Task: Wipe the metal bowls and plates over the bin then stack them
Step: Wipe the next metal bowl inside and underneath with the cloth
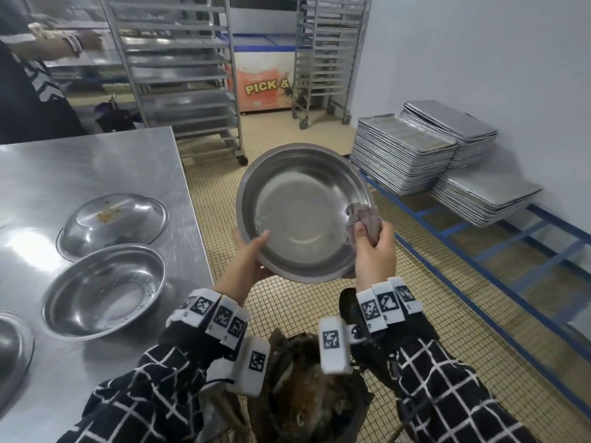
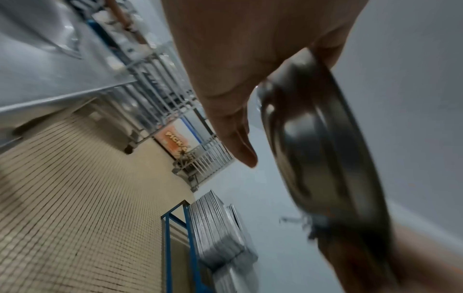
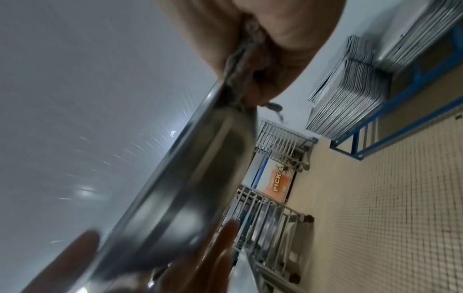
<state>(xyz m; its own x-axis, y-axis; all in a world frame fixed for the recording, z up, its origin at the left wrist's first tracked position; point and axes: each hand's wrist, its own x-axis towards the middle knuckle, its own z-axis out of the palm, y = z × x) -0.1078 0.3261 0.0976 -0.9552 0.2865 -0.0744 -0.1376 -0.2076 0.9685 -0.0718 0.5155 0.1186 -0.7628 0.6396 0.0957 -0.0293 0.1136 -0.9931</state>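
Note:
A large metal bowl is held tilted toward me above the dark bin. My left hand grips its lower left rim, thumb inside, fingers underneath. My right hand pinches a crumpled greyish cloth against the bowl's right inner rim. In the left wrist view the bowl shows edge-on beside my left hand. The right wrist view shows the bowl edge-on with the cloth bunched under my right hand. On the steel table sit an upright bowl and an upturned one.
Part of another bowl shows at the table's left edge. Stacks of metal trays rest on a blue frame at the right. Wheeled racks and a freezer stand behind. Another person is at far left.

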